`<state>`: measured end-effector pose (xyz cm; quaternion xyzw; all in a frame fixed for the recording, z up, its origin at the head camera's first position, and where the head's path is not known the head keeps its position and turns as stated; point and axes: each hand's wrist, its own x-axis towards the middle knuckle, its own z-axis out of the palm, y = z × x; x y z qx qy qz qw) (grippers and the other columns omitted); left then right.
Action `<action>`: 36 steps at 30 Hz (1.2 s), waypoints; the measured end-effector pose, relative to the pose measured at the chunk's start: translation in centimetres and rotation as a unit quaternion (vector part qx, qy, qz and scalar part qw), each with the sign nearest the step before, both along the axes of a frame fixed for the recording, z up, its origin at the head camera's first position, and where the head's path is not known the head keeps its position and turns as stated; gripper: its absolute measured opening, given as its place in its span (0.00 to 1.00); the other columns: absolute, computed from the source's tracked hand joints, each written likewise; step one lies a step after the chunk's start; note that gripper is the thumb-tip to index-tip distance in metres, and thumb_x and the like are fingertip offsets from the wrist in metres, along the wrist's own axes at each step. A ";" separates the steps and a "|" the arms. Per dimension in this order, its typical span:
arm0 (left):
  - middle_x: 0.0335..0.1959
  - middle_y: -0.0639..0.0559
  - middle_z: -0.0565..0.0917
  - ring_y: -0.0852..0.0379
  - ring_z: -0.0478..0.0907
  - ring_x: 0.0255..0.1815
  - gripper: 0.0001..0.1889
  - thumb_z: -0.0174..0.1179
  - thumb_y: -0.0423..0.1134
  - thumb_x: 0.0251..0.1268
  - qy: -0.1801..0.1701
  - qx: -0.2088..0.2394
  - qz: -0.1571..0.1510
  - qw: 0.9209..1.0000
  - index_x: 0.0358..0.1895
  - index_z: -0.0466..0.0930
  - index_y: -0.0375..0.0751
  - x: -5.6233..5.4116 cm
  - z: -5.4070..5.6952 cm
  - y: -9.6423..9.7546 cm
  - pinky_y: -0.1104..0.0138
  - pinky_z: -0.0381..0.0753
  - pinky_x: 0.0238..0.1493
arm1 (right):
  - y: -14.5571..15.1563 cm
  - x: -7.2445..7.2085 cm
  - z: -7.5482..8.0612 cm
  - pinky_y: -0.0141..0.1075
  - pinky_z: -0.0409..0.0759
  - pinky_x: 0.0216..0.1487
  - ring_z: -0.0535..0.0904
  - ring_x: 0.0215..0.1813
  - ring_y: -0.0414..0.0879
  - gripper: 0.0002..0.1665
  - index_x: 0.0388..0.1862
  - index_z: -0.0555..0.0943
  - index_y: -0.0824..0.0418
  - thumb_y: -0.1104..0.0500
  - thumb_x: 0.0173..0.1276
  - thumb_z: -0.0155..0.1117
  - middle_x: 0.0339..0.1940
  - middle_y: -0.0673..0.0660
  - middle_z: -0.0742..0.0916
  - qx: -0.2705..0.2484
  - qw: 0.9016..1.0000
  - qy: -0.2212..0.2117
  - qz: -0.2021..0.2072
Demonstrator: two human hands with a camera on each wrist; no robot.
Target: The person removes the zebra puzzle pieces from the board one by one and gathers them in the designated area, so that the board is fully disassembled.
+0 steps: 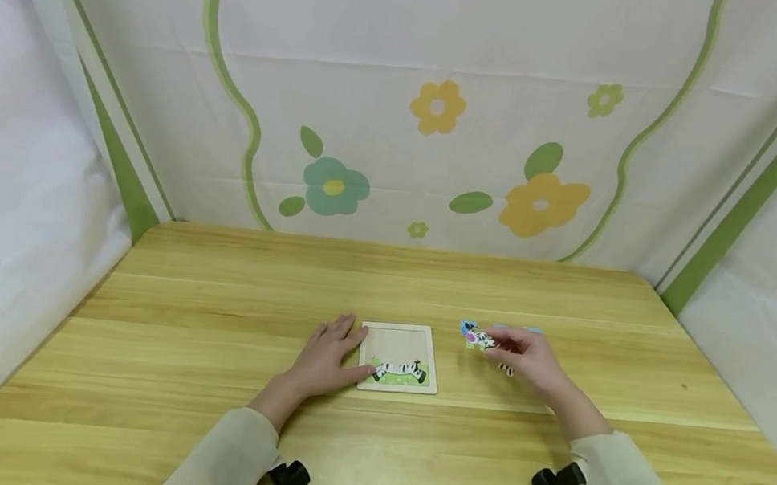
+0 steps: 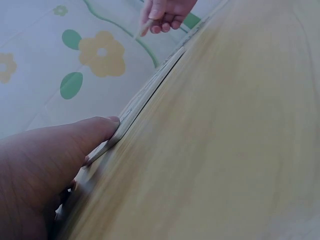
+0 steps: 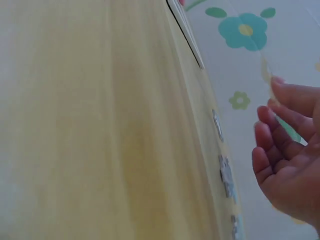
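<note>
A square wooden puzzle board [image 1: 403,330] with a pale raised frame lies on the table. Along the bottom of its recess sits a picture strip [image 1: 402,370] of zebra legs on green. My left hand [image 1: 326,358] rests flat along the board's left side, its thumb [image 2: 102,129] on the lower left corner. To the right of the board, my right hand [image 1: 523,358] pinches a thin puzzle piece [image 1: 478,338] with a zebra's face between thumb and forefinger. That piece shows edge-on above the table in the left wrist view [image 2: 144,29].
Other puzzle pieces [image 3: 226,176] lie on the wooden table [image 1: 199,365] below the right hand, partly hidden by it in the head view. A white cloth [image 1: 386,24] with printed flowers hangs behind the table's far edge. Black wrist mounts [image 1: 557,483] sit at both sleeves.
</note>
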<state>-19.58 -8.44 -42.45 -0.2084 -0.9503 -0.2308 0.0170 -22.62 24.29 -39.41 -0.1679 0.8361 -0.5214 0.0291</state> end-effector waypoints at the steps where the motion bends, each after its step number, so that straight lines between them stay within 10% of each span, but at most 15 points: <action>1: 0.65 0.39 0.51 0.47 0.42 0.65 0.36 0.49 0.60 0.55 -0.001 0.000 0.000 1.000 0.63 0.59 0.40 0.0 0.0 0.0 0.53 0.40 0.60 | 0.2 0.0 -0.2 0.34 0.72 0.27 0.72 0.31 0.45 0.21 0.45 0.77 0.69 0.61 0.53 0.64 0.31 0.59 0.79 0.007 1.000 -0.001 0.000; 36: 0.64 0.38 0.52 0.46 0.43 0.65 0.36 0.49 0.59 0.55 0.000 0.001 0.000 1.000 0.62 0.60 0.39 0.0 0.0 0.0 0.53 0.40 0.60 | 0.6 -0.4 -3.2 0.43 0.67 0.44 0.70 0.45 0.50 0.18 0.44 0.79 0.62 0.59 0.52 0.66 0.44 0.58 0.77 0.110 0.993 0.026 -0.017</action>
